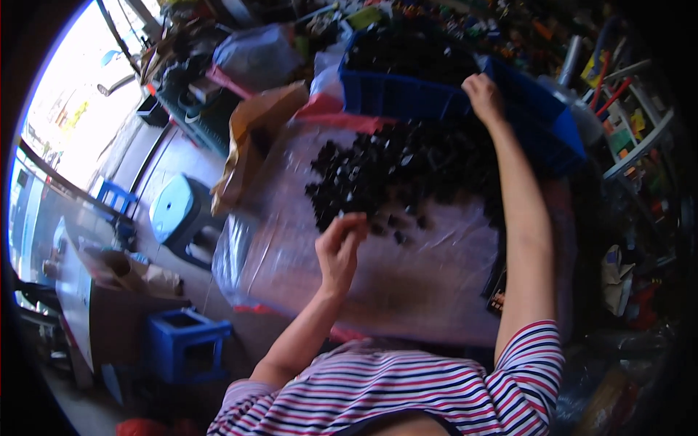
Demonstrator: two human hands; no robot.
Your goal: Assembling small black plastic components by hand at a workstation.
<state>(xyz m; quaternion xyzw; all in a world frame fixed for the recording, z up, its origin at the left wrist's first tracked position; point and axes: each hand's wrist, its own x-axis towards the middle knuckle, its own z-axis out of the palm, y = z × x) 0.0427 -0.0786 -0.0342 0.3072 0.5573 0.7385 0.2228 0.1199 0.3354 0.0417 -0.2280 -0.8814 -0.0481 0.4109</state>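
Observation:
A heap of small black plastic-looking pieces (378, 163) spreads across the far half of the plastic-covered table (407, 283). My left hand (340, 251) is at the near left edge of this heap, fingers curled together. Whatever they hold, if anything, is too small to make out. Reaching far forward, my right hand (483, 96) is at the right end of a blue plastic bin (403, 98) full of more black pieces. Its fingers are bent closed, and their contents cannot be seen. Beside it on the right stands a second blue bin (542, 123).
Brown paper (247, 138) lies along the table's left edge, with filled plastic bags (258, 54) beyond. A small dark box (497, 283) sits by my right forearm. Blue stools (189, 345) stand on the floor at left. A white rack (640, 145) and mixed colourful parts crowd the right and back.

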